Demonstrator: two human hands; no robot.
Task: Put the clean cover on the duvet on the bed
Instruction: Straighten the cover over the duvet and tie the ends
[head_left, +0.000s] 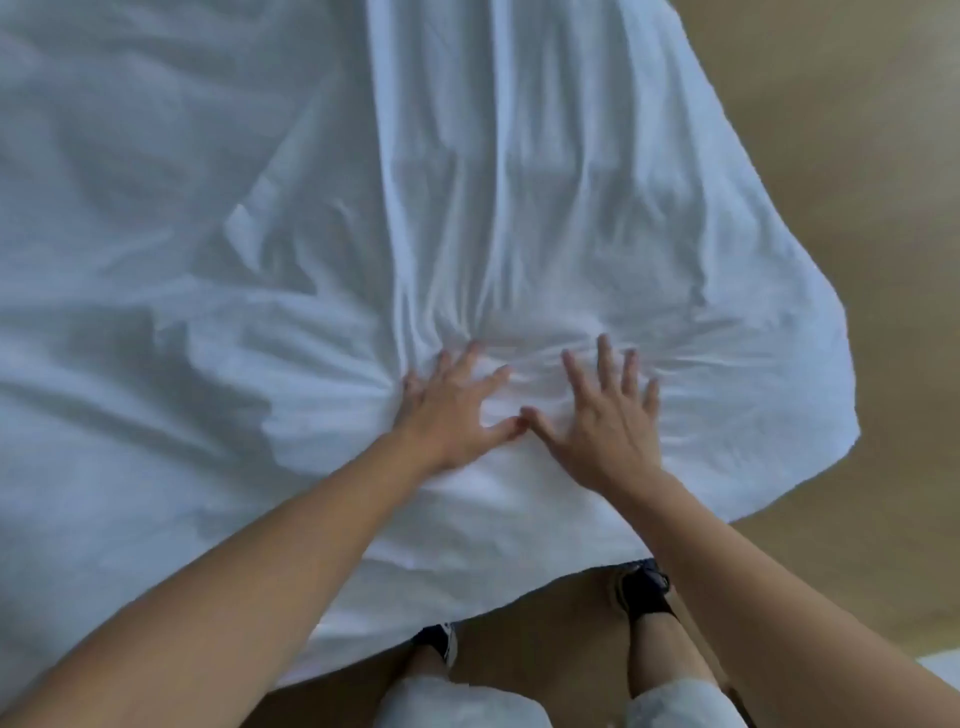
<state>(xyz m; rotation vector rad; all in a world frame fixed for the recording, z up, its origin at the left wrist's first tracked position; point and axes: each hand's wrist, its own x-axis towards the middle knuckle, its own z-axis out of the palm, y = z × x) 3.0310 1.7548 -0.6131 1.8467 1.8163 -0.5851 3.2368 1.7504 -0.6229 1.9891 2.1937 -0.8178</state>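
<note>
Duvet cover, white wrinkled cloth (311, 234), spread over the hidden bed. Hands: left hand (457, 410) and right hand (608, 421) flat, fingers splayed, gripping nothing, pressing it at bed's near edge. I'd sweep outward evenly, flattening bunched folds.

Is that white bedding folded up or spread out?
Spread out, though creased: the white cover lies open, its edge overhanging the floor, wrinkles gathering where the left hand and right hand press flat.

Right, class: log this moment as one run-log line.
left hand: flat on white cover | right hand: flat beside it | wrinkles: bunched around both hands
</note>
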